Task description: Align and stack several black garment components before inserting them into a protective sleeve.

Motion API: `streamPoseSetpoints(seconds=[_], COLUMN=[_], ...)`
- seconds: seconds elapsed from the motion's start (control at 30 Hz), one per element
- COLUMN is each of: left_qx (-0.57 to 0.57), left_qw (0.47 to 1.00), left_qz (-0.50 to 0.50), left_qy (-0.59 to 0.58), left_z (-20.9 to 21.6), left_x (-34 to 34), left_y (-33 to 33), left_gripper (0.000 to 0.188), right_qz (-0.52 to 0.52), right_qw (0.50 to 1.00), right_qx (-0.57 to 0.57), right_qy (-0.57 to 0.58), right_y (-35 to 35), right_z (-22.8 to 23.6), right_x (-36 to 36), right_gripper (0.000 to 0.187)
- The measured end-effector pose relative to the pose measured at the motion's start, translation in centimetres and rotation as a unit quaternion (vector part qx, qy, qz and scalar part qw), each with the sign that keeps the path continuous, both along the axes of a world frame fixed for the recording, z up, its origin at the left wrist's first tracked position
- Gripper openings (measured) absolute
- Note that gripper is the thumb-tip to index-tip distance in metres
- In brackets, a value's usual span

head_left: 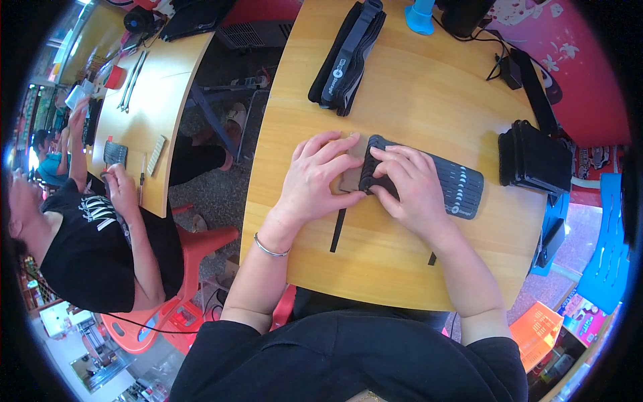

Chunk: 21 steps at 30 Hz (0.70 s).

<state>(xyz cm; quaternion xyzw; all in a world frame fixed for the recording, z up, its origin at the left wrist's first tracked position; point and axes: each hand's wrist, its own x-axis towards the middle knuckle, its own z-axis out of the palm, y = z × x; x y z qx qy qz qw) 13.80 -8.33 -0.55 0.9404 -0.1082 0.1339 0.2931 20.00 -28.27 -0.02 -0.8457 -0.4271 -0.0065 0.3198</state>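
Observation:
A flat dark grey slotted panel point(463, 184) with a row of pale marks lies on the table in front of me. Its left end is a thick, black folded edge point(370, 151). My right hand point(410, 187) bends over that edge, thumb and fingers pinching it. From the left, my left hand point(318, 175) grips the same end between thumb and fingertips. A thin brown flat piece point(351, 175) shows beneath the left fingers, partly hidden. One narrow black strip point(338, 231) sticks out below my left hand; a short black strip end point(432, 258) shows beside my right forearm.
A strapped bundle of black and grey panels point(348, 57) lies at the far left of the table point(402, 275). Stacked black pieces point(534, 157) sit at the right edge, with cables point(495, 57) behind. A co-worker point(100, 248) sits left at another table point(151, 87).

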Motion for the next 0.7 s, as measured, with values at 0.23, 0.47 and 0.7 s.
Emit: streamPoseSetpoints(seconds=[0.23, 0.47, 0.7], left_qx=[0.004, 0.014, -0.001], left_qw=[1.000, 1.000, 1.000], left_qz=[0.001, 0.011, 0.008], left_qy=[-0.004, -0.016, -0.022], left_z=[-0.10, -0.39, -0.24], left_x=[0.15, -0.19, -0.64], left_y=[0.23, 0.27, 0.50], left_gripper=[0.043, 0.040, 0.043], right_qz=[0.001, 0.006, -0.010], right_qw=[1.000, 1.000, 1.000], right_qx=[-0.001, -0.008, -0.002], right_qy=[-0.002, -0.012, -0.023], right_y=[0.18, 0.29, 0.75], right_z=[0.03, 0.09, 0.22], right_x=[0.18, -0.03, -0.32], right_gripper=[0.024, 0.026, 0.030])
